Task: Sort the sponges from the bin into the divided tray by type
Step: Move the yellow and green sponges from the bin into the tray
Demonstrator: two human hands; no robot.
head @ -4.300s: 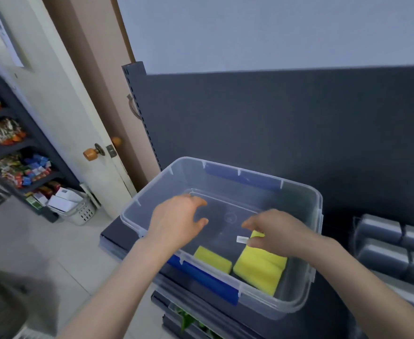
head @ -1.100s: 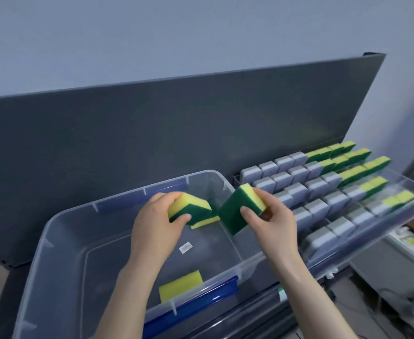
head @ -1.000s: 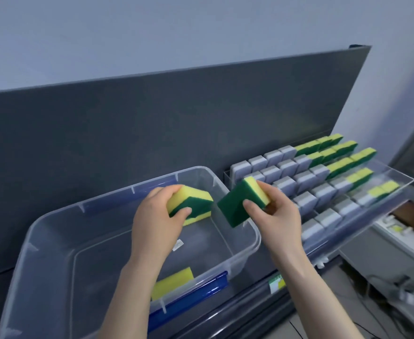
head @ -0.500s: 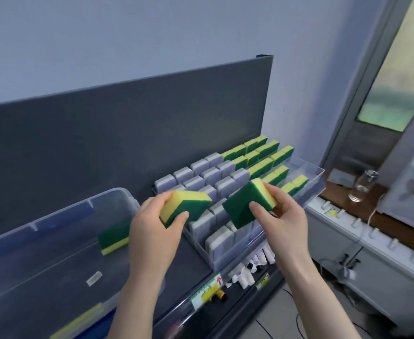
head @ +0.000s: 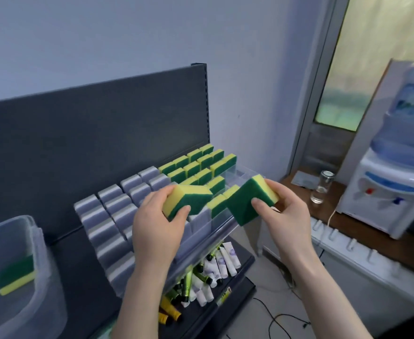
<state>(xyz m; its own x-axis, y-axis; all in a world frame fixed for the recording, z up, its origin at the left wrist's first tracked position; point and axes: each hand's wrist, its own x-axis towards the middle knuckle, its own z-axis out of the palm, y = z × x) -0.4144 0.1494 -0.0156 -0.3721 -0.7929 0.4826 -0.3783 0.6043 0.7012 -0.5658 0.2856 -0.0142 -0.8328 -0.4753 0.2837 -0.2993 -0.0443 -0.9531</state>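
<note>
In the head view, the left hand (head: 155,226) grasps a yellow-green sponge (head: 187,199) above the front part of the divided tray (head: 228,227). The right hand (head: 285,216) grips a second sponge (head: 250,201), tilted with its green face toward the camera, over the tray's right end. The tray holds rows of grey sponges (head: 114,216) at left and yellow-green sponges (head: 201,165) at the far right. In the clear bin (head: 39,241) at left, one more sponge (head: 16,275) lies.

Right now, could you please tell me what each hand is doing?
Left hand: closed on a yellow-and-green sponge.
Right hand: closed on a second yellow-and-green sponge, green face towards the camera.
</note>
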